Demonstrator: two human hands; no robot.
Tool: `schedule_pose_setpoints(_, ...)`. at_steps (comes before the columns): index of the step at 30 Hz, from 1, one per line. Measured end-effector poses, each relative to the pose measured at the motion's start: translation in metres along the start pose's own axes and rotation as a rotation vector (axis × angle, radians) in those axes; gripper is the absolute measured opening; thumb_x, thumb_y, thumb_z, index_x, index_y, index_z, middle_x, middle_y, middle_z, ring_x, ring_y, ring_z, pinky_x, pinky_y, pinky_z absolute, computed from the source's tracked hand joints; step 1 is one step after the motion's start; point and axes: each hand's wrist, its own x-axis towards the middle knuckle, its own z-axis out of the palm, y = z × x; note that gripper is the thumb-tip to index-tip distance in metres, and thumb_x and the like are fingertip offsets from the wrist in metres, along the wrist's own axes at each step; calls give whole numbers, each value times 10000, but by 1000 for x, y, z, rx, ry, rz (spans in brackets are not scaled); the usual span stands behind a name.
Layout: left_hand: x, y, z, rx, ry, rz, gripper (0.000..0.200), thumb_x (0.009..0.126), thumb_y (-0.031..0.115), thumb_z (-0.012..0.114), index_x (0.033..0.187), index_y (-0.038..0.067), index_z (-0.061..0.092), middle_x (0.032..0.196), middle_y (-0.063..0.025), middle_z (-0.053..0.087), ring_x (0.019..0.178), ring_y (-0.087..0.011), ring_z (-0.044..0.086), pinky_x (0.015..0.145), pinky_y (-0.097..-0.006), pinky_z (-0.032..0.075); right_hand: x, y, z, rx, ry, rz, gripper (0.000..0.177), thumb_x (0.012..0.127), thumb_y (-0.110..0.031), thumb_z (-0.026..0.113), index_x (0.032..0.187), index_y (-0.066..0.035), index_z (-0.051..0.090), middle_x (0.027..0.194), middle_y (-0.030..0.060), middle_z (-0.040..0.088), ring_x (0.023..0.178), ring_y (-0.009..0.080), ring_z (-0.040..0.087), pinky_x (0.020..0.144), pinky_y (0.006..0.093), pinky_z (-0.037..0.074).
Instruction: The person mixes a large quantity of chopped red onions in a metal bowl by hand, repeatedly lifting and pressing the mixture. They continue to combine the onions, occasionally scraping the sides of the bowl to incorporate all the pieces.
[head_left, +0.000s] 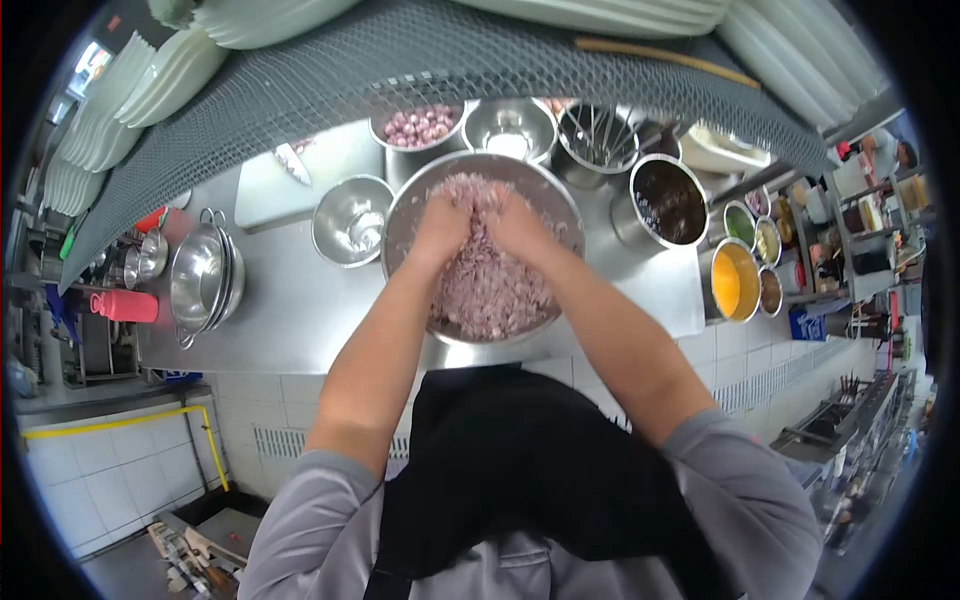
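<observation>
A large steel bowl [572,205] on the steel counter holds a heap of chopped shallots [490,288], pale purple and finely cut. Both hands are inside it, close together at its far side. My left hand [442,228] has its fingers curled into the shallots. Beside it, my right hand [514,228] also grips into the heap, its fingertips partly buried. Bits of shallot show around and above the fingers.
Left of the bowl are an empty steel bowl [353,222], a white cutting board [262,188] with a knife [293,166], and stacked colanders [200,275]. Whole shallots [418,127] fill a bowl behind. A pot of dark liquid [668,203] stands right. A mesh shelf [400,75] overhangs.
</observation>
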Motion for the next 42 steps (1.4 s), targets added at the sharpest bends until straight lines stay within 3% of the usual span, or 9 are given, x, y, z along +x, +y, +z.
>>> schedule_pose_setpoints(7,-24,58,-18,221,144,6,442,894,299,483,848,-115,630,809,-332,606,834,-440,611,740,-460,449,6,-26,-11,-238,32,11,419,796,-284,590,1046,52,599,1000,288,609,984,450,568,864,480,458)
schedule_pose_setpoints(11,-23,61,-17,161,243,-50,451,896,304,471,846,-116,627,784,-326,607,798,-424,614,718,-450,451,-5,-59,-27,-130,-12,77,467,831,-375,511,988,48,632,986,301,610,961,441,582,853,482,452)
schedule_pose_setpoints(15,-32,62,-26,151,47,-169,429,888,301,486,935,-105,615,825,-283,633,778,-388,620,702,-432,453,-8,-54,-29,54,-86,59,503,865,-388,510,957,94,620,983,315,609,971,450,582,850,459,453)
schedule_pose_setpoints(17,-43,62,-37,91,-100,-153,425,878,298,511,1019,-92,600,893,-260,649,807,-368,635,727,-429,461,-10,-44,-41,-97,-410,19,505,861,-398,520,1085,48,598,1084,295,590,1051,421,563,895,418,447)
schedule_pose_setpoints(24,-65,-2,-23,656,-395,-232,407,846,262,568,1083,-67,599,1016,-261,633,969,-347,622,828,-402,473,-49,22,-19,-502,-530,44,616,822,-260,581,1360,-28,390,1292,257,484,1191,324,497,984,351,402)
schedule_pose_setpoints(26,-74,9,6,428,-81,-339,393,842,192,585,1168,-27,565,1032,-164,635,922,-223,608,806,-318,478,-55,24,-1,-68,-401,107,660,791,-148,591,1390,-23,343,1290,241,496,1191,304,497,1001,339,387)
schedule_pose_setpoints(29,-61,11,10,-170,-69,-305,380,824,104,561,1180,-29,552,1056,-138,634,969,-219,598,858,-323,457,-49,6,0,97,-274,149,699,757,-77,586,1401,-12,320,1289,236,500,1199,296,490,1004,323,377)
schedule_pose_setpoints(37,-50,46,-6,92,105,112,303,794,28,471,1049,-59,608,930,-222,660,878,-312,637,794,-375,468,-22,-4,-15,-112,-40,-102,380,755,-100,525,1112,25,558,1086,278,589,1051,408,555,927,432,438)
schedule_pose_setpoints(42,-47,65,-13,18,163,42,288,841,114,513,1036,-72,615,944,-236,655,879,-326,634,787,-381,466,-24,-6,-16,-138,-84,-26,350,792,-176,515,1059,35,600,1047,275,607,1010,409,577,898,436,451)
